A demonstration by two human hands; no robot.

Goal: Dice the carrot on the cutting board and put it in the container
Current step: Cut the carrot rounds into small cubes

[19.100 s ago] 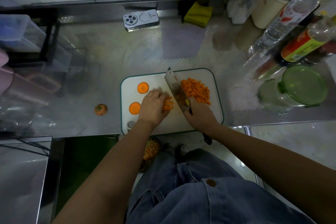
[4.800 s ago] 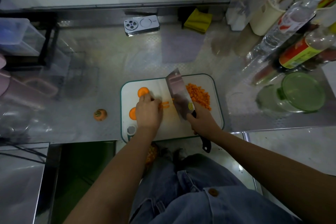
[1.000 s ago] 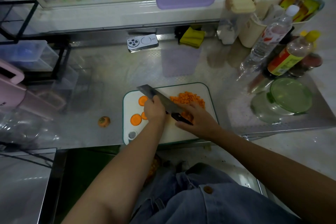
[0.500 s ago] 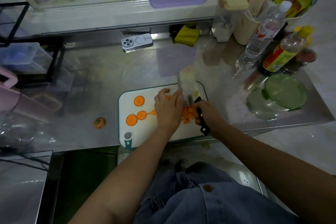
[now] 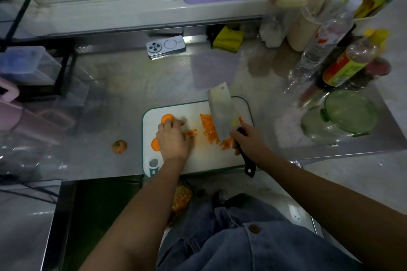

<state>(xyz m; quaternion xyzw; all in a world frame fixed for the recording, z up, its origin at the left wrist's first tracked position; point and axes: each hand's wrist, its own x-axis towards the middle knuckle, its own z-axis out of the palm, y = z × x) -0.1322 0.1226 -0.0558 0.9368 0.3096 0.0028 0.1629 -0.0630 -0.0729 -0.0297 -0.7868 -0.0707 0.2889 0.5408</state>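
Two carrot rounds [image 5: 167,117] lie uncut at the left end of the cutting board [image 5: 204,157]: one just beyond the left hand [image 5: 174,142], one half hidden at that hand's near left side.

Item, carrot strips [image 5: 192,132]: a few, short, at the left fingers [image 5: 176,122]. These fingers are bent down onto the board, but blur hides whether they pinch anything.

Item, diced carrot [image 5: 208,127]: a loose heap at mid-board, beside and partly under the cleaver [image 5: 221,112].

Item, right hand [image 5: 251,138]: wrapped round the cleaver's black handle, blade tilted over the heap.

Item, container [image 5: 350,112]: glass, green lid on, standing on the counter [image 5: 264,86] well right of the board. No orange shows through it.

Item, carrot stub [image 5: 119,146]: on the counter left of the board.

Progress, as judged: dicing well over halfway, with the rounds and strips yet to cut. Unlidding and filling the container have not begun.
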